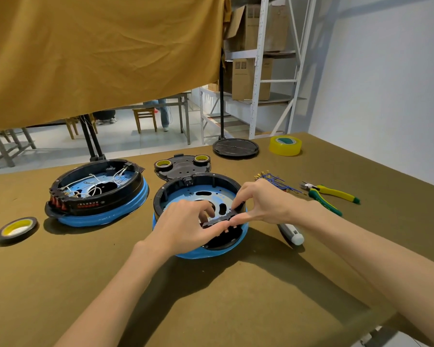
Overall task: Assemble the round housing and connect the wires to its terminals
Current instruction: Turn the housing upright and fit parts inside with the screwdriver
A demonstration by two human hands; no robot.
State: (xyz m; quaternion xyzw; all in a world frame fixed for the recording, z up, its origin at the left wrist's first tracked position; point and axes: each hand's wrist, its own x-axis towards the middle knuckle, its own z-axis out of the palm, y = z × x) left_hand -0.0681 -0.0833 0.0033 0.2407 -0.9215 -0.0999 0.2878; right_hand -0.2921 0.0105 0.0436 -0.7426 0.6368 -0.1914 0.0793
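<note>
Round black-and-blue housing (197, 211), near centre on olive felt table (60, 284). Black terminal strip (221, 219) pinched at near rim by left hand (186, 226) and right hand (258, 201), fingers curled on it. Loose blue wires (278, 182) and yellow-green pliers (328, 192) lying to the right; wired second housing (98, 194) left.

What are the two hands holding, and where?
Left hand and right hand pinch a black plastic terminal strip, one at each end.

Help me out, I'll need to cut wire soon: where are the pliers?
The pliers lie on the table's right side in the head view, just right of the blue wire bundle, beyond the right hand.
</note>
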